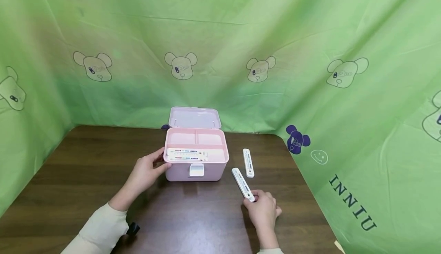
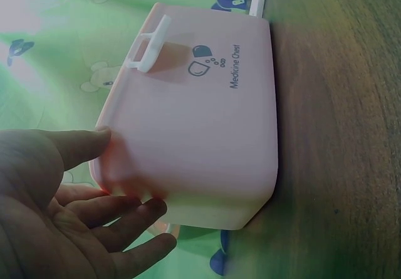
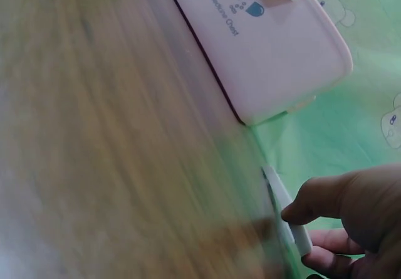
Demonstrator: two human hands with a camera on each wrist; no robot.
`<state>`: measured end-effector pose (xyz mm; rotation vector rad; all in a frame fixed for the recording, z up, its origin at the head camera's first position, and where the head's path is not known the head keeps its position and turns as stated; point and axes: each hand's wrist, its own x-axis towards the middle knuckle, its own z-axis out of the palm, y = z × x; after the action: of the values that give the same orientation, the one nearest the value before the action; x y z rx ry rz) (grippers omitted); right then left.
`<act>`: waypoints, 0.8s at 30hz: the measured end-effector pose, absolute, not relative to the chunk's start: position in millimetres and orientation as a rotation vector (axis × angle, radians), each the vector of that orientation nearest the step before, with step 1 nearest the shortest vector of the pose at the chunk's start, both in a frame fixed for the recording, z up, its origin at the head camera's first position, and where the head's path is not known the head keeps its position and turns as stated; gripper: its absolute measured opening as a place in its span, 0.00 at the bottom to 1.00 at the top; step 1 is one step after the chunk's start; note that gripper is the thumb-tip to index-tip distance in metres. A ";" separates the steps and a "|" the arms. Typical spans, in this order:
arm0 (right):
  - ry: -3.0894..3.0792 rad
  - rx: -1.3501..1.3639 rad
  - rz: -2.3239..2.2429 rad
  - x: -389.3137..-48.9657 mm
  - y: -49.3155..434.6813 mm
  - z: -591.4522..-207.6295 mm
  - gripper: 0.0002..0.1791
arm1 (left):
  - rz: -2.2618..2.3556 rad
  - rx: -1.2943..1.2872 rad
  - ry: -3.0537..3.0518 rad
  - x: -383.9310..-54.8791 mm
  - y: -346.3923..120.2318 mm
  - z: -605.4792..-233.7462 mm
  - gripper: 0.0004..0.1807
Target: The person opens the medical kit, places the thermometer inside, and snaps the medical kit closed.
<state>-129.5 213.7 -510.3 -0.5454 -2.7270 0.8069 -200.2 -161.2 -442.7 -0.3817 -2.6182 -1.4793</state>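
A pink medicine box [image 1: 196, 172] with a white latch [image 1: 196, 169] stands upright, its lid [image 1: 195, 118] swung back. Strips that look like white thermometers [image 1: 186, 152] lie in its front compartment. My left hand [image 1: 146, 171] touches the box's front left corner, thumb on the front wall and fingers, fairly straight, along the side. In my right hand [image 1: 263, 210] a white thermometer [image 1: 242, 184] is pinched by its near end, right of the box; the right wrist view shows thumb and fingers on opposite faces. Another thermometer [image 1: 248, 163] lies on the table just beyond.
The brown wooden table [image 1: 193, 215] ends at green curtains [image 1: 220, 35] with bear prints at the back and sides. Two divided sections [image 1: 180, 136] fill the rear of the box's top. A small black object [image 1: 133, 229] shows beside the left sleeve.
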 end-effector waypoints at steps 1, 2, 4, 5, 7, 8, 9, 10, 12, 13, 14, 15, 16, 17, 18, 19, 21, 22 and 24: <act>-2.721 -0.548 0.822 -129.8 214.0 -509.9 0.20 | -1.475 -0.384 -2.619 -200.1 -161.4 -442.6 0.36; -2.714 -0.548 0.840 -130.1 214.4 -509.6 0.21 | -1.473 -0.385 -2.619 -200.1 -161.5 -442.4 0.36; -2.700 -0.544 0.870 -130.7 215.1 -508.4 0.21 | -1.470 -0.385 -2.617 -200.3 -161.5 -442.0 0.36; -2.693 -0.543 0.882 -130.8 215.2 -507.6 0.21 | -1.469 -0.385 -2.617 -200.5 -161.4 -441.7 0.36; -2.680 -0.541 0.898 -130.6 215.7 -506.2 0.22 | -1.472 -0.385 -2.614 -200.7 -161.1 -441.6 0.36; -2.675 -0.542 0.903 -129.9 216.0 -505.6 0.22 | -1.470 -0.384 -2.616 -200.7 -160.8 -441.7 0.36; -2.672 -0.547 0.910 -128.9 216.1 -505.0 0.22 | -1.470 -0.383 -2.618 -200.4 -160.4 -441.9 0.36; -2.667 -0.551 0.916 -127.8 216.2 -504.6 0.22 | -1.471 -0.386 -2.618 -200.2 -160.0 -441.9 0.36; -2.659 -0.558 0.934 -125.8 216.0 -503.6 0.21 | -1.473 -0.394 -2.617 -199.8 -159.7 -442.2 0.35; -2.654 -0.559 0.944 -125.0 216.3 -503.0 0.21 | -1.473 -0.394 -2.617 -199.8 -159.6 -442.3 0.35; -2.649 -0.557 0.955 -124.6 216.8 -502.4 0.21 | -1.473 -0.393 -2.619 -200.0 -159.4 -442.2 0.35; -2.643 -0.555 0.965 -124.7 217.4 -501.6 0.21 | -1.476 -0.393 -2.619 -200.3 -159.5 -442.2 0.35; -2.635 -0.549 0.972 -125.4 218.3 -500.8 0.21 | -1.479 -0.392 -2.617 -200.7 -159.9 -442.1 0.35; -2.631 -0.543 0.980 -126.4 219.4 -499.7 0.21 | -1.478 -0.391 -2.618 -200.9 -160.2 -442.1 0.35; -2.628 -0.536 0.986 -127.6 221.1 -498.7 0.21 | -1.480 -0.389 -2.618 -201.3 -160.3 -442.2 0.35; -2.626 -0.530 0.990 -128.9 222.9 -497.5 0.21 | -1.480 -0.386 -2.619 -201.4 -160.6 -442.2 0.36; -2.623 -0.518 0.998 -131.6 226.4 -494.6 0.22 | -1.485 -0.383 -2.614 -201.3 -161.2 -442.1 0.36; -2.621 -0.512 1.003 -133.0 228.3 -493.1 0.22 | -1.487 -0.384 -2.613 -201.0 -161.5 -441.7 0.36; -2.615 -0.496 1.012 -135.7 232.0 -489.3 0.22 | -1.489 -0.383 -2.609 -200.8 -162.2 -441.4 0.36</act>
<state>-135.7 232.0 -489.3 -0.4958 -2.6155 1.0122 -200.8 -162.2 -441.4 -0.3828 -2.6093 -1.4885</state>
